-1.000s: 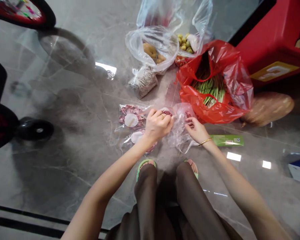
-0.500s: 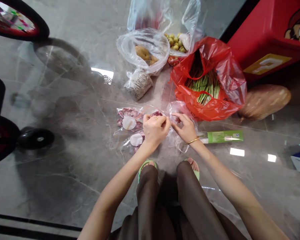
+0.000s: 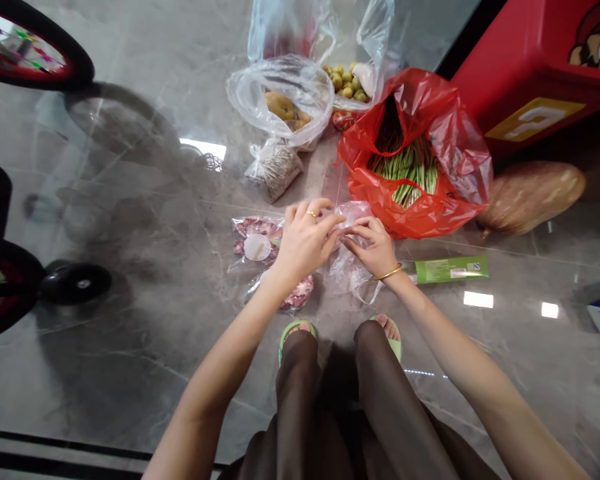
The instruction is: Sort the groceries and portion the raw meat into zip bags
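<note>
Two clear bags of reddish pieces lie on the grey floor; the upper bag (image 3: 257, 247) has a round white label, and the lower bag (image 3: 300, 293) is partly under my left forearm. My left hand (image 3: 310, 237) has its fingers bent, with fingertips at the edge of a thin clear plastic bag (image 3: 347, 267). Thumb and fingers of my right hand (image 3: 373, 247) are pinched together on that same plastic. Just right of my right wrist lies a green and white packet (image 3: 450, 269).
Beyond my hands stand a red bag of green stalks (image 3: 415, 167), a clear bag of potatoes (image 3: 283, 100) and a knotted bag (image 3: 273, 170). A large brown tuber (image 3: 535, 197) lies by a red box (image 3: 510, 80). Bicycle wheels (image 3: 83, 60) are at left.
My left hand has turned and its fingers have spread from a tighter pinch, uncovering more of the lower bag of reddish pieces. My right fingers have drawn closer together.
</note>
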Tool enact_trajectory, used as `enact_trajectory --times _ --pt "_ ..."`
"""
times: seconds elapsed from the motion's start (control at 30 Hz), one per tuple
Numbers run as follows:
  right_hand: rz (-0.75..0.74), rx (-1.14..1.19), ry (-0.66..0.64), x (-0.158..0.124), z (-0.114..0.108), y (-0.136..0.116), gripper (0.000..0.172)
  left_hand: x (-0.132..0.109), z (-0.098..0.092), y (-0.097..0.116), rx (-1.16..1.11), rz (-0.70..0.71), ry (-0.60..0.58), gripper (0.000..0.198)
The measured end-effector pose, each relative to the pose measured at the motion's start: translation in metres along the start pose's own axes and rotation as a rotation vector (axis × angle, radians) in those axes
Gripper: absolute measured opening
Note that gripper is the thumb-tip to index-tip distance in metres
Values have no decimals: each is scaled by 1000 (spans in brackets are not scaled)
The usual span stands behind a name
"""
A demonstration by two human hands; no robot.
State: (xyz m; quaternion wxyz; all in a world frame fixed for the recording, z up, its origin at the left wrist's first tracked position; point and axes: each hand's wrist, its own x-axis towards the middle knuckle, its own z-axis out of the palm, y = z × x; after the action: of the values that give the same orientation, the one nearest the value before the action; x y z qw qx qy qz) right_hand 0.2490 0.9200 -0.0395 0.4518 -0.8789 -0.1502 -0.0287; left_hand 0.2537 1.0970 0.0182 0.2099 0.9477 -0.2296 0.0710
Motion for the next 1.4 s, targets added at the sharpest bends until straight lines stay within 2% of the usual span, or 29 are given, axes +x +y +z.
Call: enact_trajectory --times 0.1,0.2,0.33,0.43,0.5,0.6,0.67,0.77,0.87,1.03,1.17,1.27,1.4 --pt "6 6 -5 2 1 4 19 18 -9 -14 -31 225 -230 14" --pt "-5 24 -42 4 4 11 19 31 -9 -17 -10 344 -403 13" --pt "-30 49 -128 8 11 14 17 37 -6 -14 0 383 -551 16" --pt "-84 50 -182 11 13 12 15 41 -11 -17 -44 357 -605 16" --pt "-105 29 -190 13 12 9 18 44 -16 -23 -122 342 -582 15" --pt "-108 -13 -147 14 10 9 24 45 -21 -33 -245 258 -419 14" --pt "-95 -49 -92 13 8 11 25 42 -18 -38 -250 207 -324 19" --pt "-96 -136 -47 12 3 17 25 35 -5 -39 -145 186 -334 22" --pt "-167 -258 -100 15 -6 19 24 29 9 -36 -66 172 -343 15" --pt "-315 -405 -259 27 -20 15 20 20 26 -27 20 228 -216 19" --pt "-377 -417 -298 31 -22 15 23 10 40 -25 81 199 -137 25" --pt "-400 -416 -308 32 -23 17 22 3 41 -37 89 179 -149 30" --pt "-456 -427 -299 38 -26 20 23 -8 28 -67 28 217 -168 27"
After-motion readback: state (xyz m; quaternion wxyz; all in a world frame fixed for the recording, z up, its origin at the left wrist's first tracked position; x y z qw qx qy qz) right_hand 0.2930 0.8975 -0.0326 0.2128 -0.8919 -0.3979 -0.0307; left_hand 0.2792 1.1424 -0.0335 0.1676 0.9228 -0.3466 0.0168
